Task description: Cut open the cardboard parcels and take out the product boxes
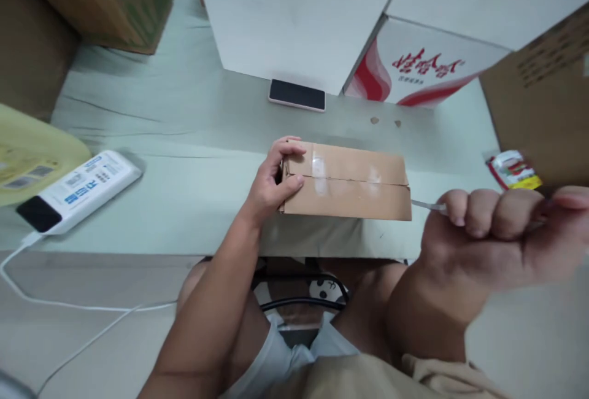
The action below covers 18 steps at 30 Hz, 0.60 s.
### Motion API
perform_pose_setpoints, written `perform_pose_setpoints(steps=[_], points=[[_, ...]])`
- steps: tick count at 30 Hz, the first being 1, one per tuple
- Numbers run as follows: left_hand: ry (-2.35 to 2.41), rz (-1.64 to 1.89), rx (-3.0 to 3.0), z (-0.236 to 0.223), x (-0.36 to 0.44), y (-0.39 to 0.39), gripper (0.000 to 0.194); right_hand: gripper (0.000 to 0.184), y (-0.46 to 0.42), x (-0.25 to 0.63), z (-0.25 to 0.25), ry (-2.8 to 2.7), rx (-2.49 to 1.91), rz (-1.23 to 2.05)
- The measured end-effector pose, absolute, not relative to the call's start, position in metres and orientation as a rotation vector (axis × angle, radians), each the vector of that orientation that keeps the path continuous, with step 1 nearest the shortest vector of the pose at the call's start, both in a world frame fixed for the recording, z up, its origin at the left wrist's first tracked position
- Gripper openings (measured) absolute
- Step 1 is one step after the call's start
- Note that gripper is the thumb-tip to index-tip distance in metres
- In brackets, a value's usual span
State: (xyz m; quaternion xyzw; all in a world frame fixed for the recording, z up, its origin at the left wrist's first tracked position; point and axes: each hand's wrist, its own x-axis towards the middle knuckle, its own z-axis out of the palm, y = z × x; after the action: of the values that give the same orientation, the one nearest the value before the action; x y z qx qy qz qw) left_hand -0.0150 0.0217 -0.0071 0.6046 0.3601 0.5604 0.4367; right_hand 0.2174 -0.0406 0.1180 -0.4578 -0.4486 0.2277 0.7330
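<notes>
Left grip (pixel 271 181) is clamped on the left end of a cardboard box (pixel 345 193): thumb pressed flat on top, fingers hooked over the far side, only as wide open as the box needs. The right grip (pixel 492 245) is curled into a closed fist, a bit blurry at the thumb side, with a thin greyish strip (pixel 427 204) poking out of it toward the box. The strip's tip meets the box's right end, but honestly I can't tell if it's in the seam or just against the cardboard.

The box sits lengthwise in front of the person's lap, by the near edge of the cloth-covered counter (pixel 193 202). Can't tell if it's resting on it or held up. There's a seam running along the top with shiny tape-looking patches.

Just past it: 2 little brown scraps (pixel 374 120) and a phone (pixel 297 95) lying by a big white box (pixel 294 18). Right of that is a white box with red lettering (pixel 427 70), then a brown carton (pixel 543 92) with a small packet (pixel 514 170) beside it. Way over left, a white power bank (pixel 87 190) with a cable plugged in, right beside a yellow container (pixel 37 153).
</notes>
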Motion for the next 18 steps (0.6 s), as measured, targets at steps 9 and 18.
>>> perform_pose_setpoints(steps=[9, 18], points=[[1.028, 1.459, 1.446, -0.018, 0.03, -0.017, 0.045, 0.021, -0.039, 0.231, 0.1, -0.951, -1.041, 0.655], [1.034, 1.472, 1.546, -0.015, 0.018, -0.031, 0.04, 0.028, -0.025, 0.243, 0.081, -0.807, -0.982, 0.802]])
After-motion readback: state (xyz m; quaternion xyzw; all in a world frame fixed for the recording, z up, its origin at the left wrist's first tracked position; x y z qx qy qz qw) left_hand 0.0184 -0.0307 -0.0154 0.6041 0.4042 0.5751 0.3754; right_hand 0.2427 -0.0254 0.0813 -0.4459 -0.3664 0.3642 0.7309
